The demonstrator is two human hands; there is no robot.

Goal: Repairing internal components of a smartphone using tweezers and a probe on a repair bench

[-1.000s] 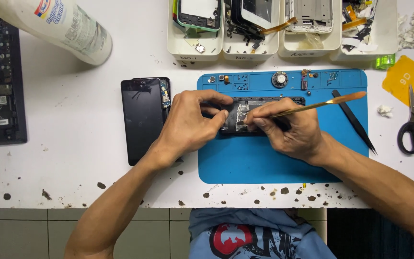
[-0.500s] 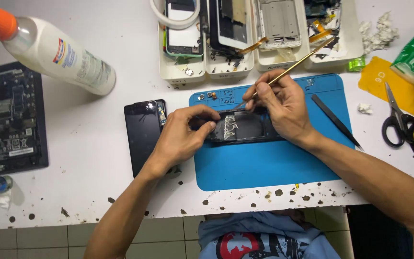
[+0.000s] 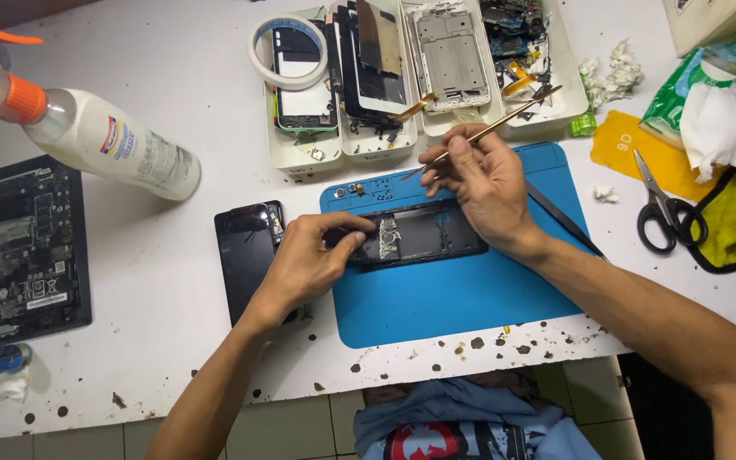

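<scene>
The left hand (image 3: 308, 260) pinches the near end of the opened phone frame (image 3: 415, 234), pinning it flat on the blue mat (image 3: 436, 298), a detached dark screen (image 3: 249, 251) just left of that grip. The right hand (image 3: 483, 183), raised just past the frame's far end, grips a thin brush (image 3: 491, 129) pen-style, bristle end tilted off the work.

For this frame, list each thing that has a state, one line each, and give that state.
Phone frame: opened, flat on the blue mat, pinned by the left hand.
Brush: held in the right hand, lifted off the frame.
Black phone: lying flat beside the mat.
Squeeze bottle: on its side, orange cap on.
Scissors: closed, lying flat.
Tape roll: resting on the trays.
</scene>
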